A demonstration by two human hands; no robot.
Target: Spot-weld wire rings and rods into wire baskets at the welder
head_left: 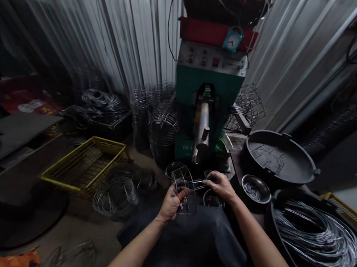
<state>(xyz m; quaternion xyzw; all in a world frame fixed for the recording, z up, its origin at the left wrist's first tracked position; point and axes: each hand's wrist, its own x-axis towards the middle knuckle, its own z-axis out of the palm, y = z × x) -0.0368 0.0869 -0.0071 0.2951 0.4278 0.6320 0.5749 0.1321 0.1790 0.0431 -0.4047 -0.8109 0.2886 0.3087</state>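
Observation:
My left hand (171, 203) is closed around a small wire frame (178, 174) held above my lap, and orange wrapping shows on its thumb. Close by on the right, my right hand (219, 186) pinches the end of a thin metal piece (196, 183) that reaches across to the frame. Whether that piece is joined to the frame I cannot tell. Just beyond both hands stands a green machine (190, 79) that looks like a spot welder, its metal arm (204, 121) pointing toward me. A round bowl (211, 198) is partly hidden below my right hand.
Left of me are a yellow basket (80, 188) and wire rings (116, 196). To the right, a small bowl (256, 188) contains short metal pieces. Beside it are a large black pan (310, 174) and a tub with coiled wire (334, 241). Corrugated metal sheeting (131, 22) rises behind.

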